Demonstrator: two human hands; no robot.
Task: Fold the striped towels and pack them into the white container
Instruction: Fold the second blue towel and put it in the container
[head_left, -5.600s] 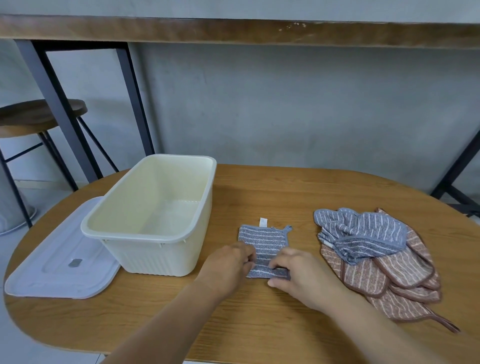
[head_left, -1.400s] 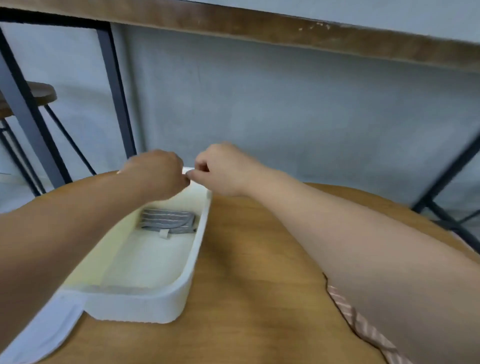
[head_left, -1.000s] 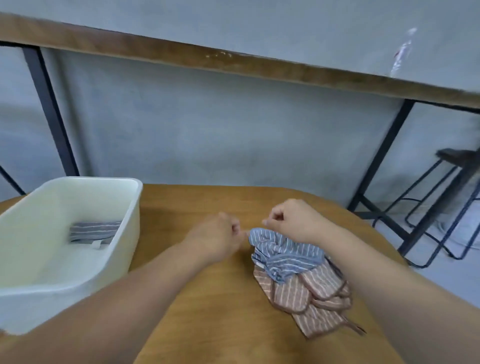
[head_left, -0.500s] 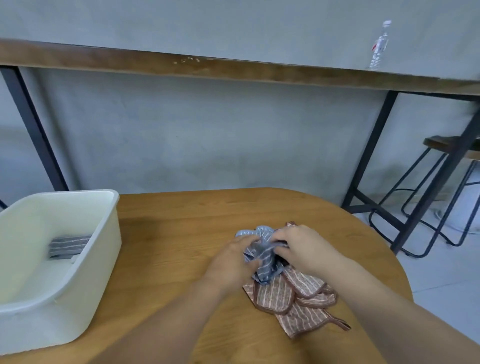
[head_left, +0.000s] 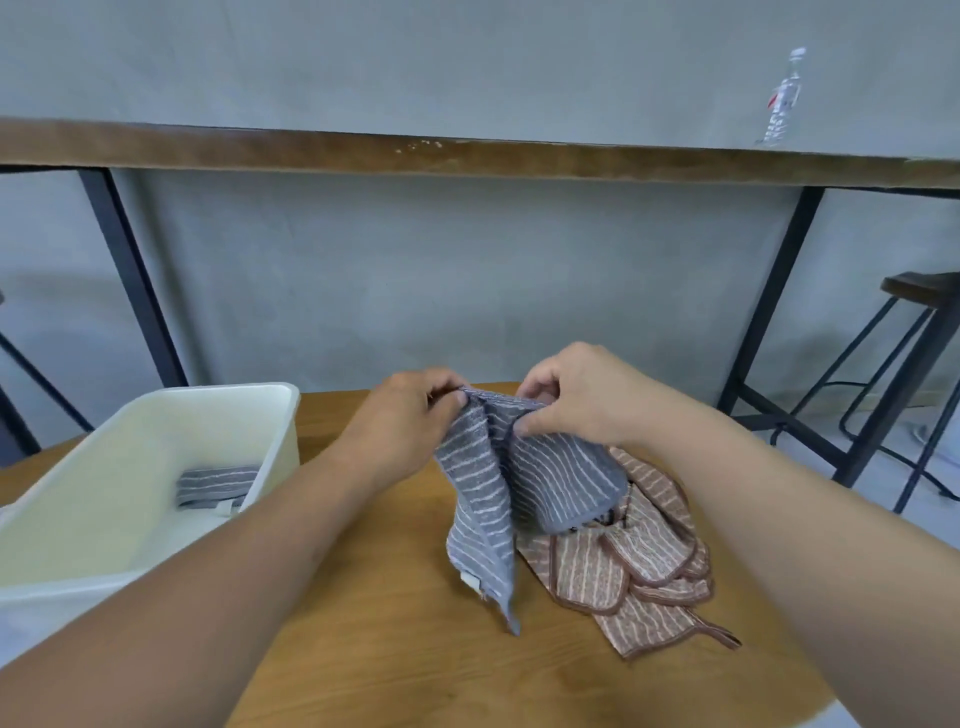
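A grey-blue striped towel (head_left: 519, 483) hangs in the air over the wooden table (head_left: 395, 639). My left hand (head_left: 410, 415) and my right hand (head_left: 576, 400) each pinch its top edge, close together. Its lower corner dangles down to the table. Under and right of it lies a heap of brown striped towels (head_left: 639, 566). The white container (head_left: 119, 499) stands at the left, with one folded grey striped towel (head_left: 215, 483) inside near its far end.
A long wooden shelf (head_left: 467, 156) on black metal legs runs along the grey wall behind; a clear bottle (head_left: 784, 98) stands on it at the right. A dark stool (head_left: 914, 338) stands at the far right. The table's rounded edge lies at the lower right.
The first grey towel went from the table into the container. Both hands then moved to the heap, took hold of the second grey towel and have lifted it off the brown ones.
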